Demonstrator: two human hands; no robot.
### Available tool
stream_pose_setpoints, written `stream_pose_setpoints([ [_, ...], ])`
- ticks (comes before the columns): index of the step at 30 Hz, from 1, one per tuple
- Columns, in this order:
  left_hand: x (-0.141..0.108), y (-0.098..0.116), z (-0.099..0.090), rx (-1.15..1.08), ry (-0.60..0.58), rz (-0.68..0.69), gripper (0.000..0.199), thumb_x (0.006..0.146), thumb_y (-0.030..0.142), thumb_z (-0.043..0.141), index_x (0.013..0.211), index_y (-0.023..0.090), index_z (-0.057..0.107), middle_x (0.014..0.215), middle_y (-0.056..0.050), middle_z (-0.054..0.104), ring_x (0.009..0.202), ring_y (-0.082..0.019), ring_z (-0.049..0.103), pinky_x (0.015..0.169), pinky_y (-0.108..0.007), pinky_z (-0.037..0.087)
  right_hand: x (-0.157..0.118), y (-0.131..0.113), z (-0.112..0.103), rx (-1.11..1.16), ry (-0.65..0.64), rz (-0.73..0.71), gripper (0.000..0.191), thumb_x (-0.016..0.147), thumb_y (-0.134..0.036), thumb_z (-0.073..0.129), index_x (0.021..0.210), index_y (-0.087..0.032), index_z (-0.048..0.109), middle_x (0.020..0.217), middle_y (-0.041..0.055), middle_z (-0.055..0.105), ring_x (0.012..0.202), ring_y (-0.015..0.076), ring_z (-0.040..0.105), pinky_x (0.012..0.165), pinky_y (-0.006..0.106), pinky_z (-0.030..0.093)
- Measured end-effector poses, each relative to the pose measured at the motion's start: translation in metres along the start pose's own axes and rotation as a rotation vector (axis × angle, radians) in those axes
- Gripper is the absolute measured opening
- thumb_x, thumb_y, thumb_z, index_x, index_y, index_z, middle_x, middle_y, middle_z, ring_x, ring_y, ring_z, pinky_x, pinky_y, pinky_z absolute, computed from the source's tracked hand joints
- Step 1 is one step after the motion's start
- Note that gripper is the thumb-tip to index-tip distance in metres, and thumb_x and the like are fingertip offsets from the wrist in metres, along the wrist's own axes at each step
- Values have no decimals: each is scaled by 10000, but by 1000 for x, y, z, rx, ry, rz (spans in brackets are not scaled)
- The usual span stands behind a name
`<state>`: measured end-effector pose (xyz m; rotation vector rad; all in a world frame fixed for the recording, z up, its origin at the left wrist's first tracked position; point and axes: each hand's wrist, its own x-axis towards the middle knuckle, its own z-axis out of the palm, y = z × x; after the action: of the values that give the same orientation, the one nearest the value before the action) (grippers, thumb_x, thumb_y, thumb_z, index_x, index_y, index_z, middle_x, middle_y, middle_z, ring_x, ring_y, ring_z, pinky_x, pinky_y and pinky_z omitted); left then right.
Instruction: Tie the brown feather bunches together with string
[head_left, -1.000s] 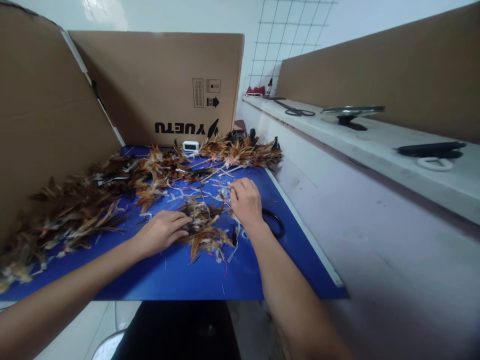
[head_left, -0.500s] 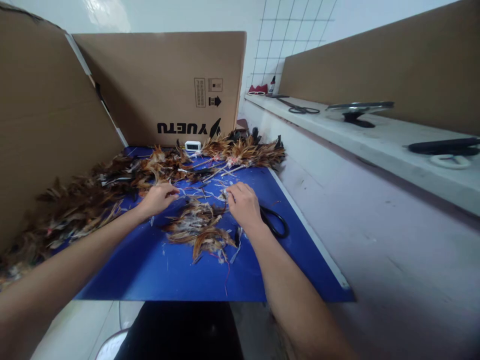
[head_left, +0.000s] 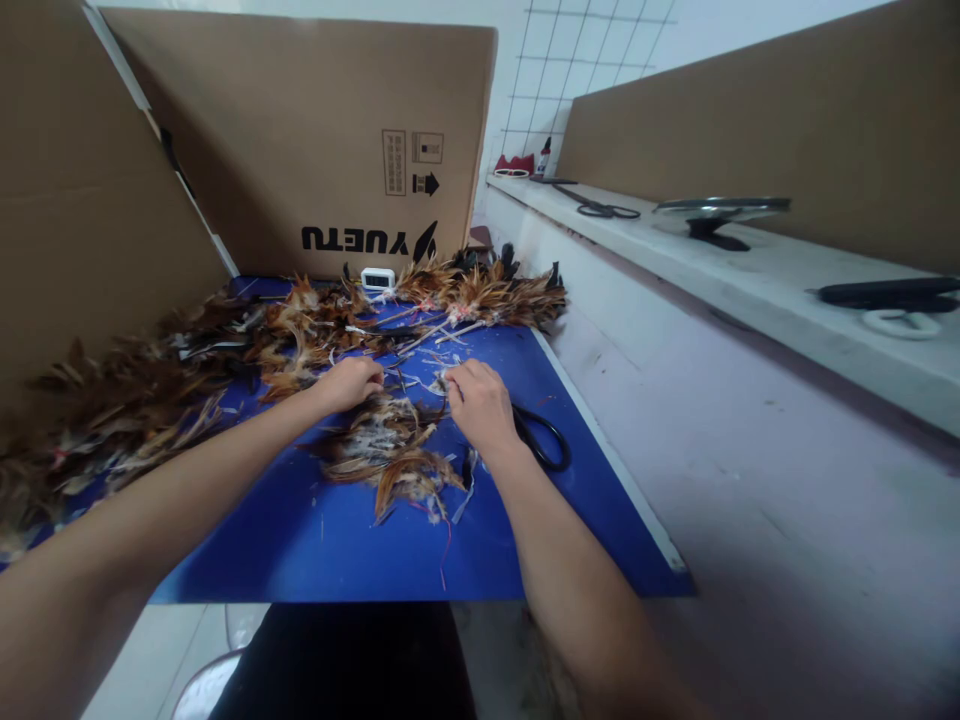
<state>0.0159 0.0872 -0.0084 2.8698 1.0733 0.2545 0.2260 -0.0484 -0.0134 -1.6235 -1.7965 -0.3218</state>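
Brown and white feathers [head_left: 390, 450] lie in a loose pile on the blue table top [head_left: 337, 550]. Just behind the pile, my left hand [head_left: 354, 383] has its fingers pressed together; what they hold, if anything, is too small to name. My right hand [head_left: 480, 400] is closed at the right, its fingertips at a small whitish tuft [head_left: 439, 382] among thin strips. Whether it grips the tuft or a strip is hidden. Black scissor handles [head_left: 551, 445] show beside my right wrist. A pink thread [head_left: 448, 560] trails from the pile toward the front edge.
Bunches of brown feathers [head_left: 480, 290] line the back and left of the table. A small white digital clock [head_left: 377, 279] stands before a cardboard panel [head_left: 300, 130]. On the right-hand ledge [head_left: 637, 240] are scissors [head_left: 607, 211], a round stand [head_left: 720, 210] and a black tool [head_left: 885, 292].
My left hand has moved right, closer to my right hand, and its fingers have drawn together. My right hand stays near the whitish tuft. The camera view has shifted slightly.
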Motion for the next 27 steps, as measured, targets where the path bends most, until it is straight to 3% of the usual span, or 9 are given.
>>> stream_pose_setpoints([
  [6, -9, -1, -12, 68, 44, 11, 157, 835, 197, 501, 803, 169, 652, 903, -93, 608, 876, -216, 603, 818, -313, 474, 0, -1, -1, 3, -3, -3, 195, 893, -126, 486, 884, -177, 673, 913, 93, 663, 899, 234, 577, 850, 344, 431],
  [12, -18, -1, -44, 156, 95, 50, 172, 880, 203, 452, 848, 156, 614, 919, -126, 613, 875, -248, 591, 796, -347, 457, 0, -3, -1, 69, 15, -8, 203, 883, -112, 481, 889, -168, 677, 907, 102, 664, 908, 239, 587, 867, 360, 454],
  [16, -20, 11, -68, 308, 83, 69, 177, 909, 221, 443, 858, 155, 599, 777, -98, 640, 768, -247, 610, 709, -334, 434, 1, -9, -1, 301, 56, 7, 180, 844, -106, 529, 916, -171, 681, 924, 84, 673, 890, 212, 609, 857, 343, 479],
  [19, -22, 25, -80, 360, 97, 137, 161, 908, 192, 448, 891, 157, 605, 778, -82, 655, 761, -232, 627, 699, -315, 423, 2, -16, 2, 555, 26, 78, 162, 810, -170, 615, 955, -183, 685, 926, 57, 684, 822, 175, 635, 775, 302, 510],
  [24, -22, 53, -90, 350, 124, 235, 159, 905, 194, 461, 893, 157, 616, 775, -74, 665, 752, -226, 631, 690, -310, 417, 1, -25, 8, 823, -67, 221, 301, 783, -324, 675, 1055, -196, 669, 925, 47, 713, 798, 168, 661, 738, 297, 522],
  [27, -20, 68, -91, 298, 123, 285, 168, 910, 202, 456, 870, 156, 612, 771, -73, 663, 754, -225, 625, 694, -314, 416, 2, -25, 8, 930, -105, 264, 223, 782, -341, 662, 955, -202, 678, 757, 5, 693, 683, 153, 644, 680, 287, 517],
])
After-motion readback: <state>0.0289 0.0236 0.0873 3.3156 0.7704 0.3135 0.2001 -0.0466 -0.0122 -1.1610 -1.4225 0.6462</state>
